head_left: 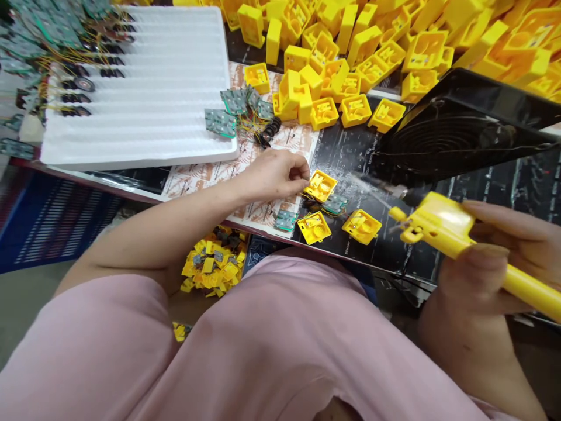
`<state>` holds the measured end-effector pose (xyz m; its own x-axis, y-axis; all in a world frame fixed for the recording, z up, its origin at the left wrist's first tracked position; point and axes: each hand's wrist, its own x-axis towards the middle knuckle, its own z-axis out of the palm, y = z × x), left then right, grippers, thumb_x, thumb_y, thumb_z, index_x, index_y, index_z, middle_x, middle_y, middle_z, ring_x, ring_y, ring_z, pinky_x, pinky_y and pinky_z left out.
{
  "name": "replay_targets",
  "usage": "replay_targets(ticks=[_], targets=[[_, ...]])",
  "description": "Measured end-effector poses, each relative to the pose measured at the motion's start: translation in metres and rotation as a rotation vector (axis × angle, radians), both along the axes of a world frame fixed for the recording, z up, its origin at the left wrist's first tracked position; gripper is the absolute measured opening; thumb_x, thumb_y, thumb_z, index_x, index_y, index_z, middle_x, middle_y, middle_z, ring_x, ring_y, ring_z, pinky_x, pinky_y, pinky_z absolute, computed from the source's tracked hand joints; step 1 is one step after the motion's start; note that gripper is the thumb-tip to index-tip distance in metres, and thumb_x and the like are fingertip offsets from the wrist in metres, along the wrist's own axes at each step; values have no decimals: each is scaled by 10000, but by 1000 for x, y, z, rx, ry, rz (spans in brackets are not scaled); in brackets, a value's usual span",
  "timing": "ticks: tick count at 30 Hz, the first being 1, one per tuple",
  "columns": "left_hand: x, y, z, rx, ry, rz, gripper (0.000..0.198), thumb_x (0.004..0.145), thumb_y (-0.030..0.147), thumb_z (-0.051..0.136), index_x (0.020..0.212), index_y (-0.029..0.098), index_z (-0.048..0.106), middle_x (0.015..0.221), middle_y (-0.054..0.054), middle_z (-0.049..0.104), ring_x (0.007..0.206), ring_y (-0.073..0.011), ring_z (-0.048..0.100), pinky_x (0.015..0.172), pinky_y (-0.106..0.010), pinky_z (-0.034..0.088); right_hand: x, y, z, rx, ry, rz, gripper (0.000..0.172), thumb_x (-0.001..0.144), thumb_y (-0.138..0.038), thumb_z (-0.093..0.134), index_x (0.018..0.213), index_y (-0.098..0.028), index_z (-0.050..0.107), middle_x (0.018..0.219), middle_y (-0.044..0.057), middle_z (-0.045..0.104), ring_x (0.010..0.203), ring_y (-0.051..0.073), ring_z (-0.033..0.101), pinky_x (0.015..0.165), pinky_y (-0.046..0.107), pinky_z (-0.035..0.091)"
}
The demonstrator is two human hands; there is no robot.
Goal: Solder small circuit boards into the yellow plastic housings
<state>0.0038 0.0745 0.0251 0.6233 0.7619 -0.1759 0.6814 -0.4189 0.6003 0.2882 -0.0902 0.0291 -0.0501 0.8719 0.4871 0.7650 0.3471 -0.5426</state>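
Observation:
My left hand [276,174] is closed in a pinch at the left edge of a small yellow plastic case [322,186]; I cannot make out what is between the fingertips. In my right hand [475,278] is a yellow soldering gun [447,219], its thin blurred tip pointing left above the table, apart from the case. Two more open yellow cases, one at the front edge [314,227] and one to its right [362,227], lie close by. Green circuit boards, one left [286,220] and one right [335,203], lie beside them with dark wiring.
A white ribbed tray [144,117] stands at the left, with wired boards [56,26] on its far corner. More boards [235,100] lie by its right edge. Yellow cases [350,52] are heaped at the back. A black fan [456,128] stands right. Below sits a box of yellow parts [214,263].

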Motion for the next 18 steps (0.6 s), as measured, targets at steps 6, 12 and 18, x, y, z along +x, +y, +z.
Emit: replay_targets(ticks=[6,12,18], targets=[[12,3,12,63,204,-84,193,757,215,592,849,180,758,751,-11,728,733,-165,672,847,-323,499,-30,9,-15,130,364,-167,455,787,-337,810,1232,-336,713,950,37,763,635,207,689,500,330,546],[14,6,12,112,241,-139,192,753,239,578,831,183,745,782,-14,735,748,-159,660,783,-293,488,-40,3,-21,116,178,-111,440,737,-297,869,1144,-317,704,907,-6,768,650,198,707,528,328,574],[20,8,15,119,328,-166,177,760,241,598,837,193,750,815,-15,738,790,-177,674,792,-295,486,-53,5,-12,45,129,-21,361,800,-212,816,1071,-391,656,808,-51,729,705,212,716,557,364,590]])
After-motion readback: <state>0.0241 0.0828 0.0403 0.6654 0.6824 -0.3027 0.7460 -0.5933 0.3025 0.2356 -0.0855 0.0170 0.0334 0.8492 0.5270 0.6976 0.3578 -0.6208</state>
